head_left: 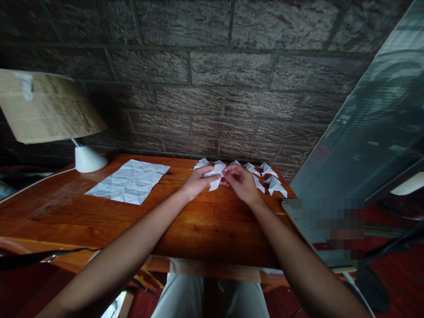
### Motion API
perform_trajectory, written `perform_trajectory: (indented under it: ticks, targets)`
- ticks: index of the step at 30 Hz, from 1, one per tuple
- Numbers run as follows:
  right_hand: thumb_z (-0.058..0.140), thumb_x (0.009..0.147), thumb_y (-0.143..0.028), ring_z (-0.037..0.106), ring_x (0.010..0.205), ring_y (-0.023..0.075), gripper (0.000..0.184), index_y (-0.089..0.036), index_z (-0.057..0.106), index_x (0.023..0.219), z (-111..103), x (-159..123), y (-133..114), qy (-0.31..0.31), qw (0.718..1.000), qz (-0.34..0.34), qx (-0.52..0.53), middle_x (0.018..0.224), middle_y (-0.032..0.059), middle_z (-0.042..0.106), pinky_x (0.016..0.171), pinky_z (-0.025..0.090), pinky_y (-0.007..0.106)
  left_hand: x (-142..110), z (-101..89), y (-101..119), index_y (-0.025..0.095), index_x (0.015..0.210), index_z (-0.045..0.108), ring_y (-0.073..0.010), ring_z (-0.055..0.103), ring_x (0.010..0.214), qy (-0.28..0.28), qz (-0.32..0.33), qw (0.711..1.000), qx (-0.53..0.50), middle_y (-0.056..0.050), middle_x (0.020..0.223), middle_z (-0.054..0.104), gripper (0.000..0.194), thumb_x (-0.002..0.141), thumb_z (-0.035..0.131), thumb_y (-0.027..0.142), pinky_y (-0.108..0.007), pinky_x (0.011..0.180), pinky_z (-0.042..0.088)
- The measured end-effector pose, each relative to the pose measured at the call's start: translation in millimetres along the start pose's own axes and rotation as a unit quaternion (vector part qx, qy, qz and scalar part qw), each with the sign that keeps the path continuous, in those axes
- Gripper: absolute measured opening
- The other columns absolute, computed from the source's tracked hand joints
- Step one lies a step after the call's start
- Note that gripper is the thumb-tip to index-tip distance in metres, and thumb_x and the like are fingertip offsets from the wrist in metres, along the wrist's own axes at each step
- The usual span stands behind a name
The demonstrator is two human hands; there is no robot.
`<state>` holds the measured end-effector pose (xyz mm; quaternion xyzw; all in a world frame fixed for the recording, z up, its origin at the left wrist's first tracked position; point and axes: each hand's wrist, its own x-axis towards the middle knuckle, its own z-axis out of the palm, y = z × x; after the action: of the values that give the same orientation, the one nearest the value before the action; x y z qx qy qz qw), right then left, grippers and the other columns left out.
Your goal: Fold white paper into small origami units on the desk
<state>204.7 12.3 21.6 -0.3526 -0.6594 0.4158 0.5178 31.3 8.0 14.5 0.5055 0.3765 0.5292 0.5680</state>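
A small white folded paper piece (217,175) is held between my two hands above the wooden table (212,225). My left hand (198,182) grips its left side, thumb on top. The fingers of my right hand (241,181) pinch its right edge; the fingertips partly overlap it. Behind and to the right of my hands stand several similar folded paper pieces (277,186), some partly hidden by my fingers. A larger creased paper sheet (129,182) lies flat on the table to the left, apart from both hands.
A lamp (89,160) with a paper-covered shade stands at the table's back left, its white cord running left. A tablet-like device (308,229), partly blurred out, sits at the right edge. A brick wall (212,97) rises directly behind the table.
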Motion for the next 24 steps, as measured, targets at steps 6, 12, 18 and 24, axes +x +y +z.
perform_trajectory:
  ticks: [6, 12, 18, 24]
  targets:
    - [0.076, 0.075, -0.057, 0.071, 0.066, 0.0147, 0.04, -0.022, 0.063, 0.089, -6, 0, -6, -0.071, 0.997, 0.006, 0.021, 0.08, 0.0015, 0.074, 0.064, 0.057, 0.028, 4, -3.1, 4, 0.016, 0.105, 0.072, -0.0131, 0.069, 0.071, 0.055, -0.029, 0.995, -0.08, -0.003, 0.088, 0.076, 0.058, 0.052, 0.094, 0.021, -0.026, 0.072, 0.054]
    - [0.082, 0.072, -0.051, 0.074, 0.073, 0.0156, 0.037, -0.02, 0.067, 0.086, -8, 1, -4, -0.063, 0.996, 0.024, 0.049, 0.083, 0.0009, 0.074, 0.068, 0.06, 0.028, 0, -7.3, 14, 0.018, 0.108, 0.071, -0.0118, 0.068, 0.066, 0.029, -0.062, 0.993, -0.095, -0.004, 0.086, 0.075, 0.049, 0.062, 0.089, 0.02, -0.021, 0.06, 0.052]
    - [0.085, 0.066, -0.05, 0.075, 0.075, 0.017, 0.036, -0.021, 0.07, 0.083, -7, 2, -2, -0.055, 0.996, 0.032, 0.06, 0.084, 0.0009, 0.074, 0.069, 0.062, 0.031, 4, -14.5, 17, 0.012, 0.089, 0.072, -0.0124, 0.07, 0.072, 0.015, -0.114, 0.985, -0.129, -0.008, 0.088, 0.076, 0.024, 0.069, 0.086, 0.015, -0.02, 0.064, 0.055]
    - [0.081, 0.07, -0.054, 0.074, 0.079, 0.0181, 0.038, -0.02, 0.075, 0.085, -4, 0, -3, -0.076, 0.995, 0.049, 0.031, 0.084, 0.0041, 0.077, 0.075, 0.061, 0.032, 4, -13.7, 13, 0.013, 0.087, 0.071, -0.0119, 0.072, 0.074, 0.017, -0.091, 0.991, -0.098, -0.008, 0.089, 0.078, 0.025, 0.069, 0.088, 0.016, -0.023, 0.075, 0.058]
